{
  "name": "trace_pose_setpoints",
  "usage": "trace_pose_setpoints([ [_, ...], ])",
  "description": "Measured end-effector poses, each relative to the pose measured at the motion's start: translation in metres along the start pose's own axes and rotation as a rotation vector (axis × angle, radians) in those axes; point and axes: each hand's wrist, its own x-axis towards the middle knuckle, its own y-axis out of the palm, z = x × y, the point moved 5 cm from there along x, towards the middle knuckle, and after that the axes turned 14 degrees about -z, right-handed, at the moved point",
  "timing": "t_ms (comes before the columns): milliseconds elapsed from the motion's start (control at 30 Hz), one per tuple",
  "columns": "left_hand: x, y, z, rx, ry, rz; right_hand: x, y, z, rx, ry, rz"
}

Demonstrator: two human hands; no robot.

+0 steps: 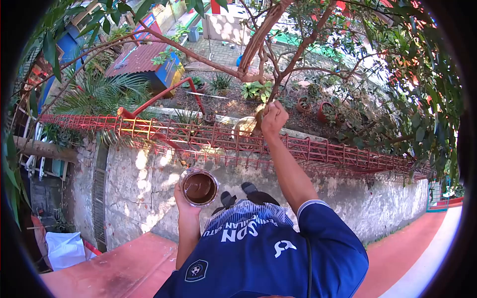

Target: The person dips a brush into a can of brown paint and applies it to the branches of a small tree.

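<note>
My left hand [187,199] is wrapped round an open can [199,187] with glossy brown paint in it. I hold it upright in front of my body, over the pale, stained concrete. My right arm reaches forward over the red metal rebar frame [198,135]. At its end my right hand [274,119] is closed in a fist around a thin tree branch [276,88]. The fingers hide part of the branch, and whether they hold anything else is not visible.
Beyond the rebar are a garden bed with potted plants [325,112] and a small shed with a rusty-red roof [136,59]. Leafy branches hang overhead and at right. A red ledge [124,268] lies at lower left, near a white sack [65,250].
</note>
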Motion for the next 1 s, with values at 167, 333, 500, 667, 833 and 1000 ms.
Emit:
trace_pose_setpoints([
  [167, -0.001, -0.002, 0.003, -0.002, 0.004, -0.050, -0.029, -0.047, 0.011, 0.100, 0.031, -0.012],
  [333, 0.009, 0.001, 0.006, 0.060, 0.007, -0.049, -0.066, -0.075, 0.029, 0.200, 0.105, 0.043],
  [500, 0.020, 0.001, 0.010, 0.119, 0.032, -0.026, -0.080, -0.087, 0.043, 0.175, 0.202, -0.005],
  [667, 0.017, 0.015, 0.014, 0.134, -0.002, 0.033, -0.065, -0.071, 0.047, 0.075, 0.271, -0.058],
  [833, 0.008, 0.023, 0.012, 0.124, 0.028, 0.052, -0.025, -0.047, 0.000, 0.060, 0.291, -0.108],
  [1000, 0.006, 0.010, 0.008, 0.079, 0.041, 0.031, 0.004, -0.009, 0.004, -0.043, 0.036, -0.117],
])
